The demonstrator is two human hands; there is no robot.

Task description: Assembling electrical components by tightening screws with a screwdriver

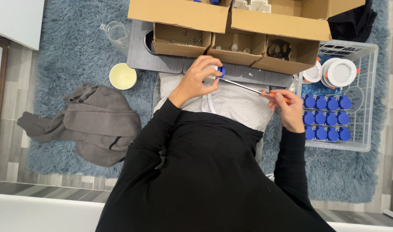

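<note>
Torso: the person sits on a blue rug (71,56), black sleeves reaching forward over a grey lap.
Right hand (287,109): fingers closed round the orange handle of a screwdriver (243,87), whose thin shaft slants up and left.
Left hand (197,79): fingers clamped on a small blue-and-white part (220,71), held above the lap, just short of the boxes; the driver tip meets it at its right side.
Hands: well apart, joined only by the shaft.
Risk: the tip looks lightly seated; a sideways push could slip it off the part toward the left fingers, since they wrap close to the contact point. A small screw, if loose, would vanish into the shaggy rug.
Crate (370,99): white wire basket to the right, holding rows of blue caps (326,118) and white round fittings (340,71).
Left side: grey garment (97,122), cream cup (122,76), clear jug (117,33).
Far: open cardboard boxes (230,41) with small parts inside.
</note>
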